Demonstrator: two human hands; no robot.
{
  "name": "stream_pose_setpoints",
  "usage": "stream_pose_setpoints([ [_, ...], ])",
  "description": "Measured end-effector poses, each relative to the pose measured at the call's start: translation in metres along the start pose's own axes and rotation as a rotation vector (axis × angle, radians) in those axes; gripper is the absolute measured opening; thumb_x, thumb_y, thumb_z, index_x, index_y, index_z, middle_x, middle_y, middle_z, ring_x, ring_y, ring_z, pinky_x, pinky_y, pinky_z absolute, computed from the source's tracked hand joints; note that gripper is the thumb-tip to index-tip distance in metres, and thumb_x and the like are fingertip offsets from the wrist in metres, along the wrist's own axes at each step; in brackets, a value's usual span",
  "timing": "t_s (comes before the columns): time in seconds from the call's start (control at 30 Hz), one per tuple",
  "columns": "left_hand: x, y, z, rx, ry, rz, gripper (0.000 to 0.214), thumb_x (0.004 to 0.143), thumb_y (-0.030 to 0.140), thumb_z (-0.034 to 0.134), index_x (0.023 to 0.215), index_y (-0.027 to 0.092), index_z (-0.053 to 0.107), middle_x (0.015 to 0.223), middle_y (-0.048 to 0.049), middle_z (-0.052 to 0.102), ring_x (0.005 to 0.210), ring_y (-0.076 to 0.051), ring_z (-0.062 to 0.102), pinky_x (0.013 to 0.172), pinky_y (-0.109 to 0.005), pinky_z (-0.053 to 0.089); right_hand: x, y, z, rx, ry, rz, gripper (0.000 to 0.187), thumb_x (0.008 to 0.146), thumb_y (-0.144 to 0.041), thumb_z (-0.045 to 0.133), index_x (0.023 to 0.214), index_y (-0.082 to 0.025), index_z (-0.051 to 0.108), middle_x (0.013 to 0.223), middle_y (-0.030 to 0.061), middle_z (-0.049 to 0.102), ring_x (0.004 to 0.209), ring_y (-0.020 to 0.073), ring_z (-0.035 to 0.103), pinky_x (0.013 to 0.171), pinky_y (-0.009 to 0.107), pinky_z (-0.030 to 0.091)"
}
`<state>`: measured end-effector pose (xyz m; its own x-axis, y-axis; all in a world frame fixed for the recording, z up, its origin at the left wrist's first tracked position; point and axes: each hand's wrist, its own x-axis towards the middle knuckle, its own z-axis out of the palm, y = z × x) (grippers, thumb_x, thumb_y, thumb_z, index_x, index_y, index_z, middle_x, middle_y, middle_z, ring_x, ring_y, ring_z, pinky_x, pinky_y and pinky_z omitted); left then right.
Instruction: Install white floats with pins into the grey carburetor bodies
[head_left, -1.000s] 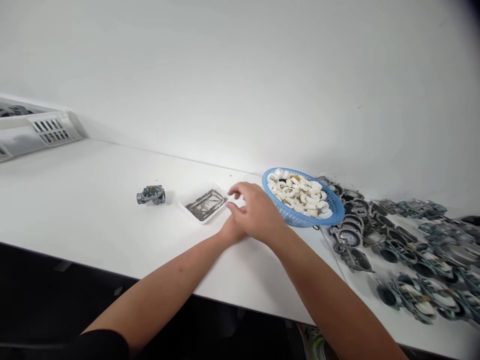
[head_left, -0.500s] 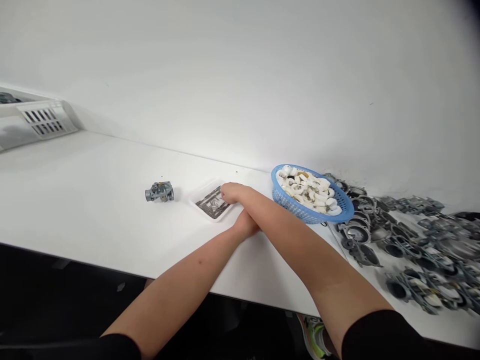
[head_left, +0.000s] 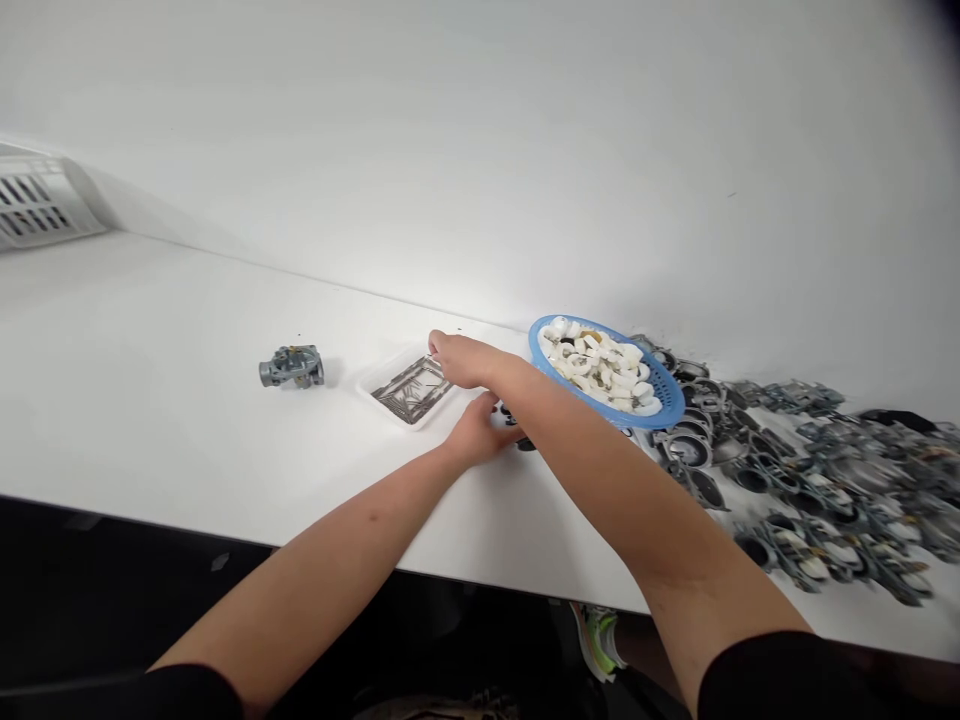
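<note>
My right hand (head_left: 459, 358) reaches across to the right edge of a small white tray (head_left: 375, 383) full of thin dark metal pins; its fingers are bunched over the pins, and what they pinch is too small to see. My left hand (head_left: 480, 432) rests on the white table (head_left: 150, 420) under my right forearm, fingers curled around a small dark metal part (head_left: 517, 428) that is mostly hidden. A grey metal carburetor body (head_left: 292, 366) lies alone to the left of the tray.
A blue plastic basket (head_left: 667, 408) holding several white ring-shaped parts stands right of my hands. Beyond it many grey metal castings (head_left: 795, 470) cover the table's right side. A white slotted crate (head_left: 37, 205) sits at the far left against the wall.
My right hand has moved left from above my left hand to the pin tray and closed its fingers there. My left hand stayed on the table with its part.
</note>
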<state>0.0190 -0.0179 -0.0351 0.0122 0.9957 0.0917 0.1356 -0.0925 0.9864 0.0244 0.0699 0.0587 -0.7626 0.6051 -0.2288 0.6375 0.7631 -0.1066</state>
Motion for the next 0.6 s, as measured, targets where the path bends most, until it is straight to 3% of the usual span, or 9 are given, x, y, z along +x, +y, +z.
stream_pose_setpoints([
  [0.1, -0.003, 0.004, -0.001, 0.054, 0.017, -0.043, 0.046, 0.073, 0.041, 0.077, 0.110, 0.019, 0.061, 0.108, -0.0111, 0.068, 0.097, -0.031, 0.064, 0.084, -0.047, 0.052, -0.005, 0.012, 0.004, 0.041, 0.018, 0.008, 0.015, 0.093, -0.018, 0.048, 0.107, -0.022, 0.045, 0.099, 0.0076, 0.065, 0.072, 0.0204, 0.060, 0.060, 0.029, 0.045],
  [0.27, -0.001, 0.004, 0.001, 0.039, -0.032, 0.105, 0.030, 0.075, 0.021, 0.069, 0.104, 0.017, 0.062, 0.109, -0.0112, 0.069, 0.105, -0.030, 0.064, 0.087, -0.043, 0.053, 0.009, 0.014, 0.026, 0.085, 0.102, -0.003, 0.014, 0.094, -0.013, 0.045, 0.106, -0.019, 0.044, 0.098, 0.0088, 0.065, 0.076, 0.0202, 0.057, 0.063, 0.028, 0.041],
  [0.37, -0.001, 0.004, 0.001, 0.079, -0.002, 0.098, 0.036, 0.073, 0.022, 0.072, 0.107, 0.017, 0.061, 0.115, -0.0120, 0.067, 0.110, -0.031, 0.062, 0.091, -0.043, 0.052, 0.005, 0.011, 0.021, 0.124, 0.191, -0.036, 0.014, 0.093, -0.011, 0.045, 0.105, -0.018, 0.043, 0.104, 0.0098, 0.064, 0.081, 0.0198, 0.056, 0.066, 0.027, 0.040],
  [0.47, -0.004, 0.006, 0.000, 0.117, 0.034, -0.021, 0.063, 0.068, 0.042, 0.082, 0.122, 0.021, 0.057, 0.126, -0.0120, 0.061, 0.111, -0.031, 0.060, 0.091, -0.044, 0.051, -0.022, 0.018, 0.002, 0.176, 0.281, -0.047, 0.009, 0.096, -0.014, 0.041, 0.103, -0.020, 0.043, 0.102, 0.0078, 0.062, 0.078, 0.0185, 0.053, 0.064, 0.027, 0.038],
  [0.6, -0.010, 0.013, -0.002, 0.120, 0.012, -0.106, 0.079, 0.061, 0.055, 0.086, 0.129, 0.027, 0.056, 0.133, -0.0098, 0.055, 0.111, -0.029, 0.057, 0.091, -0.040, 0.050, -0.091, 0.049, -0.009, 0.276, 0.474, -0.040, 0.007, 0.100, -0.020, 0.036, 0.098, -0.022, 0.043, 0.082, 0.0019, 0.055, 0.065, 0.0156, 0.045, 0.056, 0.027, 0.033],
])
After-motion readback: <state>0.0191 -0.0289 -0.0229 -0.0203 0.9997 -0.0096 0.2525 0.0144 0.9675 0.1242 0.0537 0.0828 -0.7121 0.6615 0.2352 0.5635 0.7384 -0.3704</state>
